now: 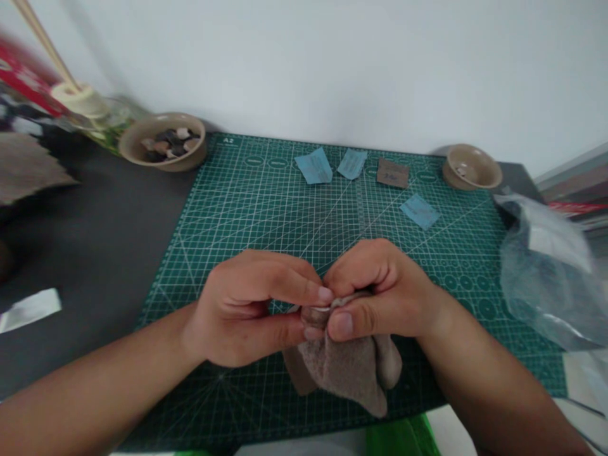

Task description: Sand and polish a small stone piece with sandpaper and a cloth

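A soft brown-grey cloth [349,370] hangs from both hands, in front of my body above the green cutting mat [247,202]. My left hand [261,304] pinches a small rounded brownish piece [315,316] between thumb and fingertips; whether it is a separate object or part of the cloth cannot be told. Thumb and curled fingers of my right hand [380,294] grip the bunched upper edge of the cloth, right beside the left fingertips. The cloth's lower end droops below the fingers, partly folded.
Along the mat's back edge lie blue paper pieces [314,166] and a brown square [392,173]. A bowl of stones [163,142] stands back left, another bowl [471,167] back right. A clear plastic bag [551,272] lies at right, a diffuser bottle [85,104] at left.
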A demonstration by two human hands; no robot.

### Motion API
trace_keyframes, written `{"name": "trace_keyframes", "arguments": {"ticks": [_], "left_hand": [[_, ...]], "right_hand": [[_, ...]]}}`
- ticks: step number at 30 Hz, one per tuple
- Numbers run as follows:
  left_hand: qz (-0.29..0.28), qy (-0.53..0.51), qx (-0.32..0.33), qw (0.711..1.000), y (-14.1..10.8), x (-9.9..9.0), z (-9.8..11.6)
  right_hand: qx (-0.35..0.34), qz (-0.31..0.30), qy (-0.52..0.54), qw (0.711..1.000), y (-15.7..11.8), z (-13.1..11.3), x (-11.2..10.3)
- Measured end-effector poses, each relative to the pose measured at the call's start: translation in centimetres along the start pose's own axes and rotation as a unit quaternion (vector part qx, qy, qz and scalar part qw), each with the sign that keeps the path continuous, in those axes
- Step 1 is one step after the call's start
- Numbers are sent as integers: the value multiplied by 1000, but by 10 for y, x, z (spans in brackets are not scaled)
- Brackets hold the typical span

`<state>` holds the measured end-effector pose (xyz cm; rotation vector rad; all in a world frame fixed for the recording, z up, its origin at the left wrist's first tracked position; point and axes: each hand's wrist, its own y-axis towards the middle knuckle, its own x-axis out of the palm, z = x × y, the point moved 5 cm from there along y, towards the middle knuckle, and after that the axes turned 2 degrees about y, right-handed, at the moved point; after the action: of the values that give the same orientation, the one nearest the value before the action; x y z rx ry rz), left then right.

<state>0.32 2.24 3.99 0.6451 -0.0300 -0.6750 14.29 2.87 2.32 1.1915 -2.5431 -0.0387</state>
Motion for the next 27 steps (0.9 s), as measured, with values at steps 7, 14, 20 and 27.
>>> {"name": "trace_keyframes", "arguments": {"ticks": [7,14,20,27], "left_hand": [[-1,6,-9,1000,-1,0,-2],[1,13,-8,1000,-1,2,-3],[16,-11,-33,999,-1,3,-4],[25,-28,-38,999,-4,1,-6]], "right_hand": [[-2,-9,6,1000,2,-3,0],[16,1,-42,999,2,1,-3],[27,-20,-36,999,1,5,-2],[19,-17,-32,999,2,5,-2]]}}
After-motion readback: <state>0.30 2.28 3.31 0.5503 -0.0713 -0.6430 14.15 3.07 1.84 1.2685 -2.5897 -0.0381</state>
